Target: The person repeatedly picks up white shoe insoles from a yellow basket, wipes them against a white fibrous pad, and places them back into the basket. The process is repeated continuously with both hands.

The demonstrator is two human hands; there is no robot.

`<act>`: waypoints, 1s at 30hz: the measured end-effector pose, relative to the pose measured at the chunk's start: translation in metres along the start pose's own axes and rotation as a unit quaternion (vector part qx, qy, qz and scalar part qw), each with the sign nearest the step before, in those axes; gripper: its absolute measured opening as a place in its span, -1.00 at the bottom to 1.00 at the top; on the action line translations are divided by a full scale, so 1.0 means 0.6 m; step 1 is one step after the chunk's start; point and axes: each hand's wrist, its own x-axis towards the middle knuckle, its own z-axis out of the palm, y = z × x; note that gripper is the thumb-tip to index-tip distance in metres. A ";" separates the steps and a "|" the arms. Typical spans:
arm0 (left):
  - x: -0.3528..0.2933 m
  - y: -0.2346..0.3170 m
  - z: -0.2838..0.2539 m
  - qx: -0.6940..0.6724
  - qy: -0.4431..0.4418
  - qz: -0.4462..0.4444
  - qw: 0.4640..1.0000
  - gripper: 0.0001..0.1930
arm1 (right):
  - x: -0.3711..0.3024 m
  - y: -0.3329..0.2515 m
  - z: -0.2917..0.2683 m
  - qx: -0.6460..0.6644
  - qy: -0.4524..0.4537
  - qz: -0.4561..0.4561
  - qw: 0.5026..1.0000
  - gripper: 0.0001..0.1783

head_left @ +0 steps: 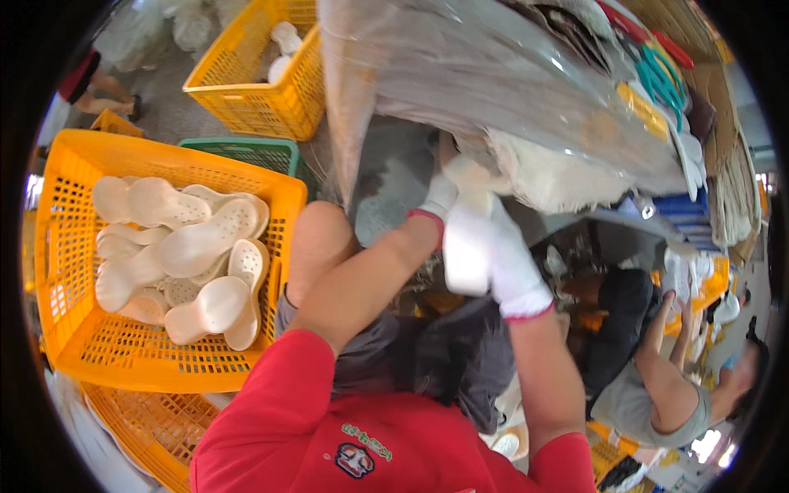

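1. Holding a white sole [468,261] between two gloved hands, above the lap and just below the sheet [460,70]; its near end is glaring and blurred; a cream piece [474,175] shows above it, whether part of the same sole cannot be told.
2. Right hand [511,267]: fingers appear curled round the sole's right side, with no gap visible; fingertips blurred.
3. Left hand [441,195]: by the upper left of the sole; fingers mostly hidden, so their spread and any grip cannot be told.
4. Handling, judged by eye: probably light; stiff enough to keep its shape, perhaps flexing a little at the waist; smooth-faced, so likely to slide in fabric gloves; not very fragile, though the rim might mark.
5. Suggested hold: pinch across the narrow waist, thumb on one face, fingers on the other; steady the broad end with the second hand; avoid the rim alone.
6. Cloth [563,174]: cream, hanging under the sheet, right of the cream piece; scissors [662,82] well apart, upper right.
7. Orange crate [156,366], left of the knee: similar soles [209,238] heaped loosely, some perforated; waist shape clearest here.
8. Farther out: green crate [240,147] just beyond; co-worker [657,403] at right.
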 end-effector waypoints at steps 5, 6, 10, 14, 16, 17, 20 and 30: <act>-0.079 0.006 0.043 -0.228 0.098 -0.258 0.934 -0.05 | -0.118 0.037 0.036 -0.419 0.096 -0.160 0.889 -0.08; -0.095 -0.001 0.054 -0.256 0.123 -0.347 0.893 0.05 | -0.158 0.059 0.038 -0.443 0.106 -0.133 0.880 0.02; -0.072 -0.013 0.043 -0.243 0.122 -0.220 0.937 0.03 | -0.142 0.090 0.028 -0.436 0.180 -0.150 0.869 -0.10; 0.012 0.014 -0.023 0.231 0.048 -0.054 0.970 -0.32 | -0.017 0.028 0.009 -0.549 0.178 -0.252 0.777 -0.38; 0.006 0.021 -0.043 0.493 0.047 -0.015 0.868 -0.51 | 0.003 0.015 0.008 -0.569 0.160 -0.243 0.769 -0.43; -0.005 0.021 -0.045 0.447 0.039 -0.023 0.893 -0.55 | -0.007 0.018 0.011 -0.517 0.190 -0.209 0.808 -0.45; -0.054 0.013 -0.029 -0.142 -0.056 -0.144 0.978 -0.68 | -0.016 0.036 0.015 -0.463 0.246 -0.225 0.822 -0.43; -0.068 -0.026 0.015 -0.253 0.155 -0.202 0.933 -0.25 | -0.057 0.010 0.029 -0.539 0.117 -0.139 0.822 -0.25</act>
